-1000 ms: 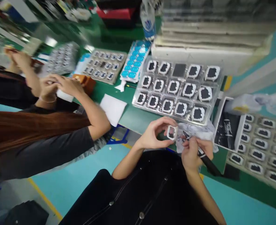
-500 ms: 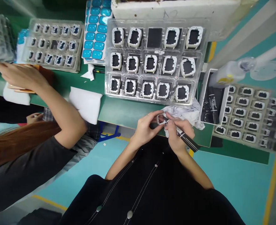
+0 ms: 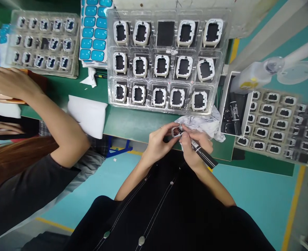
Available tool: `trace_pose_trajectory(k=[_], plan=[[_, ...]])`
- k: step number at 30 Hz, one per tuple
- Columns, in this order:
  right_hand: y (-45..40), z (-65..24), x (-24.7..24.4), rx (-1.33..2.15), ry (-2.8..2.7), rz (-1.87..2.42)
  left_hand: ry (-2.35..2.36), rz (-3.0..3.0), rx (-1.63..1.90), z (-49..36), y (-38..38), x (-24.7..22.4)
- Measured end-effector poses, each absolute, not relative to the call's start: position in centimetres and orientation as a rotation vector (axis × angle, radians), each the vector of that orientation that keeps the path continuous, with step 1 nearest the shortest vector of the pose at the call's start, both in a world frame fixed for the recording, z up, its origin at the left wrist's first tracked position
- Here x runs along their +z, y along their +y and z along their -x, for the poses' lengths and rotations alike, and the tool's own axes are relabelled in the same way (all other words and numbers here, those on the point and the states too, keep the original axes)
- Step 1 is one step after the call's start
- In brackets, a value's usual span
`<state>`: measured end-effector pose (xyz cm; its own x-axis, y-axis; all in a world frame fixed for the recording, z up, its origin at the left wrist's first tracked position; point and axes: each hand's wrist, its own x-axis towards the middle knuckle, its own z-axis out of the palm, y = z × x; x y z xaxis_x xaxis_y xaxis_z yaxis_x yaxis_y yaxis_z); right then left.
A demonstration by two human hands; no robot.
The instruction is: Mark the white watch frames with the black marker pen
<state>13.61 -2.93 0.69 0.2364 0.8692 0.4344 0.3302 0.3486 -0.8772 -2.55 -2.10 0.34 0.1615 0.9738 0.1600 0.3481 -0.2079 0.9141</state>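
Between thumb and fingers, my left hand (image 3: 159, 144) grips a small white frame (image 3: 174, 132), much like those in the tray. My right hand (image 3: 194, 146) is closed around a black marker pen (image 3: 205, 157), its tip at the frame's inner edge. Fingers cover part of the frame, so the exact contact is hidden. Just beyond my hands lies the clear plastic tray (image 3: 140, 82) with rows of white frames on dark pads; one pocket in its far row shows only the dark pad. A crumpled white cloth (image 3: 213, 125) lies beside my right hand.
To the right stand an open box (image 3: 225, 122) with a marker inside, a plastic bottle (image 3: 248, 78) and more frame trays (image 3: 267, 130). At left are blue sticker sheets (image 3: 93, 33), another tray (image 3: 75, 68), a white cloth (image 3: 87, 116) and a co-worker's arm (image 3: 67, 132).
The view has shifted, so the trays sit further left and higher. My hands keep hold of the frame and the marker pen. The co-worker's lower hand has moved leftward.
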Motion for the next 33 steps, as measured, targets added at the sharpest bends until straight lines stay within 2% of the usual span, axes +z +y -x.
trace_pose_trajectory(k=[18, 24, 33], plan=[[-2.8, -13.8, 1.5, 0.306, -1.535, 1.184, 1.351, -1.849, 1.050, 2.2, -2.3, 0.4], [-2.5, -13.6, 1.8, 0.398, -1.440, 1.209, 1.370, -1.790, 1.088, 2.0, -2.4, 0.4], [-2.7, -13.7, 1.7, 0.352, -1.494, 1.176, 1.322, -1.909, 1.130, 2.1, -2.1, 0.7]])
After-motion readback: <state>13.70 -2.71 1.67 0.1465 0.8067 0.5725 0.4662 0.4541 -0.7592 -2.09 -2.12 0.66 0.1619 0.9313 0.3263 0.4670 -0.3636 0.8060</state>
